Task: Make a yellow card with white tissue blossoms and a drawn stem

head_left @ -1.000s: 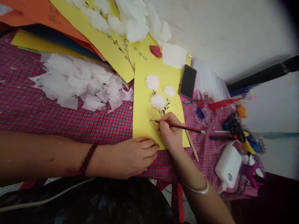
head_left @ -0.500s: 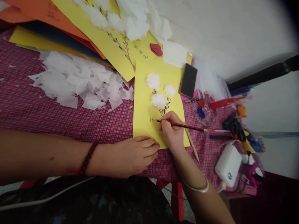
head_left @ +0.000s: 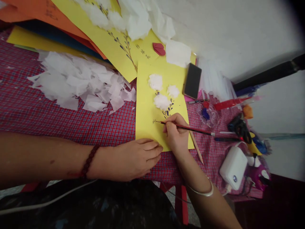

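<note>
My right hand grips a dark red-and-black pencil, its tip at a small pencilled character on the yellow sheet. Just above that writing, the sheet bears white fluffy paper flowers with dark painted leaves on a stem. Lying flat, with fingers stretched out, my left hand rests across the sheet's lower edge and the checked cloth. A plain wooden stick lies partly under my right hand's side of the sheet's edge.
Torn white tissue pieces are heaped on the left. Behind the sheet are another yellow picture, a red paper shape and a black phone. On the right stand a white power bank, scissors and a clear flower-shaped dish.
The pencil and my right hand have shifted very slightly, with the tip still by the small character. My left hand stays in place.
</note>
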Demonstrator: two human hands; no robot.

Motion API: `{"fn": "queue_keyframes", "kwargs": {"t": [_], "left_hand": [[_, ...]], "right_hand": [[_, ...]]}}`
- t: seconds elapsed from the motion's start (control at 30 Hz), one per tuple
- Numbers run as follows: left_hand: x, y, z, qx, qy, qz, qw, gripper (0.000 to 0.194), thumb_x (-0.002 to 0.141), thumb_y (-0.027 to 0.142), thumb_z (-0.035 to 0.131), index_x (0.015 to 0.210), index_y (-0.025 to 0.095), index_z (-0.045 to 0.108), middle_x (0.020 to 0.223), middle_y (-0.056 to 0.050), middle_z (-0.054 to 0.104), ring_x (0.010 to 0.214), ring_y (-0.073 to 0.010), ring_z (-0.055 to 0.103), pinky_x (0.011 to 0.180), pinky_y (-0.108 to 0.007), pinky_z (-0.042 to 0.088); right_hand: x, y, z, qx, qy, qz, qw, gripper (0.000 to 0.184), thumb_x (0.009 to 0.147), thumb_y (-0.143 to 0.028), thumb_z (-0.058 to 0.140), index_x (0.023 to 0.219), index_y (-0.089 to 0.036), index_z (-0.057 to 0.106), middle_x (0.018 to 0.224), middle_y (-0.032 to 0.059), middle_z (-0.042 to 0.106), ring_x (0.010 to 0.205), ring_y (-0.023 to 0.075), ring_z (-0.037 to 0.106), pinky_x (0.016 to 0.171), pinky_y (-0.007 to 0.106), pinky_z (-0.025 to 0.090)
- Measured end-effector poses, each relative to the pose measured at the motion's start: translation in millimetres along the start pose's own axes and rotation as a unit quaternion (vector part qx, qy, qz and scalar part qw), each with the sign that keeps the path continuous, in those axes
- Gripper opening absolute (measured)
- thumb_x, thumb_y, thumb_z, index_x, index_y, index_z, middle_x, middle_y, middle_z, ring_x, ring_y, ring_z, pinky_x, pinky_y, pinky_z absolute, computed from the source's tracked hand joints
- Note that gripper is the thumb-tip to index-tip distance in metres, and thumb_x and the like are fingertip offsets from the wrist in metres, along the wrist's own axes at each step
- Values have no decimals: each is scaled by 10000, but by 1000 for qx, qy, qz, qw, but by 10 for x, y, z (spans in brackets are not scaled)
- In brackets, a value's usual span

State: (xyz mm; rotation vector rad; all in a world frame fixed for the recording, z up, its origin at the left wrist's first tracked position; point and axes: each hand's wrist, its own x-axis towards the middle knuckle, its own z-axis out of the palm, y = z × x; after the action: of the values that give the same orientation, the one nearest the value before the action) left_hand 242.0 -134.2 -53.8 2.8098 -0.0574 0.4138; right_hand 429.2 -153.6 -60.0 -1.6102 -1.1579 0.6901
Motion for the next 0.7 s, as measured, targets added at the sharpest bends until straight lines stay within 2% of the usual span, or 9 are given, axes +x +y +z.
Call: {"fn": "queue_keyframes", "kwargs": {"t": [0.17,0.33,0.47,0.7], "left_hand": [[1,1,17,9,-14,3,1000,342,950,289,498,1211,108,624,1336,-138,607,1193,-246,550,1074,-371,400],[0,-10,20,11,-4,5,1000,358,954,284,486,1226,90,616,1319,-140,613,1204,-246,546,1086,-373,394],[2,-10,8,14,-1,7,1000,361,968,283,454,1223,90,621,1318,-137,614,1193,-243,551,1081,-369,398],[7,-2,7,13,-1,3,1000,346,943,286,520,1215,101,627,1305,-144,624,1186,-243,559,1065,-362,412]], "right_hand": [[-1,28,3,-11,5,-20,1000,131,784,-148,492,698,-236,533,618,-30,533,579,148,474,519,286,358],[11,23,4,-42,5,-27,999,133,755,-129,489,677,-232,520,589,-36,502,567,143,459,520,281,348],[14,7,4,-23,11,-18,1000,134,742,-131,483,667,-235,523,577,-36,500,544,140,443,504,280,338],[6,10,2,-35,-13,-13,999,126,758,-149,486,674,-236,522,603,-28,523,563,146,470,496,275,354]]}}
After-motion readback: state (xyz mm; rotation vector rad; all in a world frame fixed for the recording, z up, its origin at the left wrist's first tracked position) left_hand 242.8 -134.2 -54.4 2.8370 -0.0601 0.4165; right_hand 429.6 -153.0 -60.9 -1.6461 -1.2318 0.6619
